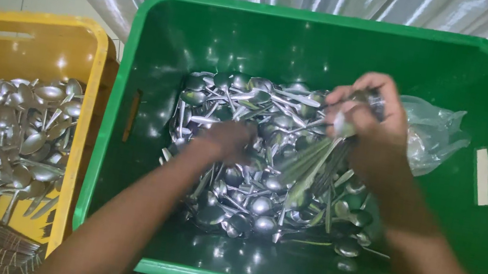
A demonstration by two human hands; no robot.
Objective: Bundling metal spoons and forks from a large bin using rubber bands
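Right hand [369,129] fingers around spoon bundle [319,164]

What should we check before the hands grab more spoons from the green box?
1. Right hand has a firm grip on its bundle of spoons: ok, fingers wrapped round it.
2. Left hand is down on the spoon pile: ok, though blurred.
3. What the left hand's grip holds: cannot tell.
4. Green crate has spoons left: ok, plenty.
5. Yellow crate has bare room: ok.
6. Plastic bag is away from the pile: not ok, it lies right behind the right hand.
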